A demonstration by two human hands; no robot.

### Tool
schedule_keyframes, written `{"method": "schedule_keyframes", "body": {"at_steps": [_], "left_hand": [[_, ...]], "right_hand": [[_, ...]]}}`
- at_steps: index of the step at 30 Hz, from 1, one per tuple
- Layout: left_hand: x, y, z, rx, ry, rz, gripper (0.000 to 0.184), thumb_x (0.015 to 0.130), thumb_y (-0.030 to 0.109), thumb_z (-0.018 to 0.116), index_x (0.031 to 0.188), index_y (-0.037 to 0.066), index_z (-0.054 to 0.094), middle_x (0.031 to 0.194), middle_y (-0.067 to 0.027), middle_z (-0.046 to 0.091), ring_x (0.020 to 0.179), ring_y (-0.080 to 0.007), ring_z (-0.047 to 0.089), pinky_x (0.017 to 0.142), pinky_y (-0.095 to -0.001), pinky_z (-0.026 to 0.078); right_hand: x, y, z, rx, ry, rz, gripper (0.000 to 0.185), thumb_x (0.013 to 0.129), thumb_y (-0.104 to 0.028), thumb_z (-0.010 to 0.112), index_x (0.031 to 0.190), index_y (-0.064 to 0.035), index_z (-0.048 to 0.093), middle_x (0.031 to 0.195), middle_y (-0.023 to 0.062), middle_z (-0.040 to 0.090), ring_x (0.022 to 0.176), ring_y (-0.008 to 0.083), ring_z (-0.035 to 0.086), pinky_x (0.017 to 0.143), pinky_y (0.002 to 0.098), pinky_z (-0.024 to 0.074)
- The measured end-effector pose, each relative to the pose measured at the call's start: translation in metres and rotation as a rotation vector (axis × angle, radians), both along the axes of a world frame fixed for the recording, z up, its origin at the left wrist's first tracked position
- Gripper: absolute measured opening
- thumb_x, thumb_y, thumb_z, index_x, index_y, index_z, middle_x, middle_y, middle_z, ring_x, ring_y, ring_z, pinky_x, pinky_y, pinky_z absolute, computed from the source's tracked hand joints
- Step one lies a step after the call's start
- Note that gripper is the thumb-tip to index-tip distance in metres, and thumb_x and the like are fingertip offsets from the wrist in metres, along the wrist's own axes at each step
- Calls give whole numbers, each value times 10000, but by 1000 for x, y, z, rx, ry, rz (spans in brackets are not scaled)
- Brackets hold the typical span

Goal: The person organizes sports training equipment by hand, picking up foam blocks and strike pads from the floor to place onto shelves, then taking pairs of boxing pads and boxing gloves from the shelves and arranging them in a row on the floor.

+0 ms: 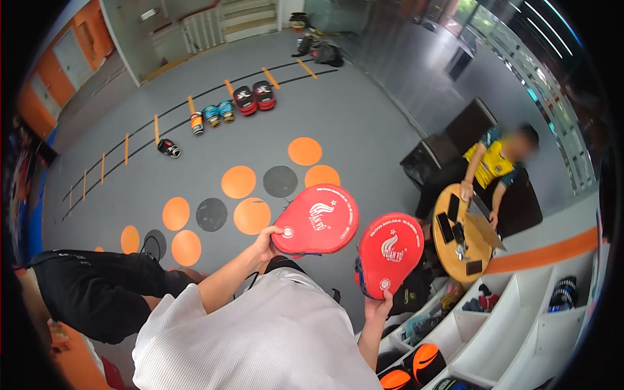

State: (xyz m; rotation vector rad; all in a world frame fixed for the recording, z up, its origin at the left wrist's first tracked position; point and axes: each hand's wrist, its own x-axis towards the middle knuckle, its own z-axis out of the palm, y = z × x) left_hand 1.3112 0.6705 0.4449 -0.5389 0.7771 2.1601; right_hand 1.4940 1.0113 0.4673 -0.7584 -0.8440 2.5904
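Observation:
My left hand (265,244) is closed around the narrow end of a red striking pad (315,220) with white lettering and a flame-like logo. The thumb lies on its red face, while the fingers are mostly behind it. Lower and to the right, my right hand (377,308) grips the narrow lower end of a second, matching red striking pad (391,250). Dark blue trim shows along that pad's left edge. Both printed faces point up toward me, and the two pads are apart, held in front of my white shirt.
Gloves and pads, including a red-and-black pair (255,97), lie along floor lines ahead. A person (497,162) sits at a round wooden table (448,260) with phones and a laptop. White shelves (500,331) hold gear at lower right. Another person in black (97,292) is close on my left.

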Motion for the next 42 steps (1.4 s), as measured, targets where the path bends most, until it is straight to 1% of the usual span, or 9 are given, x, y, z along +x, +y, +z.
{"method": "schedule_keyframes", "body": {"at_steps": [3,11,19,25,31,33,35,37,42], "left_hand": [[-19,-70,-19,-41,-2,151,615,727,273,590,1292,61,470,1219,-105,595,1107,-248,591,939,-433,480],[-98,-244,-24,-118,47,451,548,736,248,593,1234,34,516,1169,-101,623,1071,-216,606,938,-381,482],[-135,-381,-16,-256,-24,656,462,766,264,644,1168,51,559,1095,-71,652,982,-177,641,855,-329,516],[-170,-448,-38,-379,-120,824,528,774,295,659,1226,64,514,1116,-69,643,979,-171,642,807,-317,526],[-272,-513,-27,-245,-120,1093,607,766,293,674,1273,40,458,1216,-100,586,1061,-240,608,902,-401,515],[-309,-544,-20,-136,-250,1182,658,762,316,653,1312,46,410,1322,-143,485,1158,-290,537,939,-441,474],[-333,-564,-27,-107,-350,1263,674,749,325,664,1317,66,409,1323,-145,473,1176,-294,513,959,-447,454],[-355,-589,-38,-24,-505,1375,707,707,340,698,1315,112,418,1319,-133,456,1188,-282,483,1005,-442,401],[-394,-673,-59,26,-643,1605,698,685,345,713,1286,111,444,1288,-118,490,1164,-278,496,973,-425,415]], "right_hand": [[-63,-58,4,-33,-3,103,688,701,-146,677,1344,-74,445,1311,65,533,1213,236,506,1048,416,390],[-211,-245,3,-66,-44,320,721,696,-255,719,1349,-142,434,1342,69,493,1237,290,468,1020,540,388],[-343,-380,18,-101,-106,587,708,754,-297,655,1377,-98,382,1368,120,464,1256,312,471,1023,515,426],[-463,-467,-17,-132,-248,719,657,791,-273,639,1365,-93,374,1380,142,439,1261,320,460,1038,519,412],[-624,-551,-48,-110,-302,923,652,798,-247,643,1361,-94,351,1372,147,433,1243,322,468,1008,515,416],[-684,-588,-59,-97,-407,964,671,783,-254,659,1358,-93,352,1364,147,432,1234,325,467,1004,514,409],[-744,-622,-69,-98,-590,999,719,742,-282,704,1345,-98,357,1336,145,432,1212,325,460,1001,502,392],[-788,-670,-66,-45,-604,1034,729,740,-283,713,1347,-97,355,1341,150,423,1226,330,445,1004,496,396],[-881,-791,-78,-3,-645,1135,731,744,-294,718,1353,-114,357,1344,152,411,1244,327,429,1018,469,384]]}}
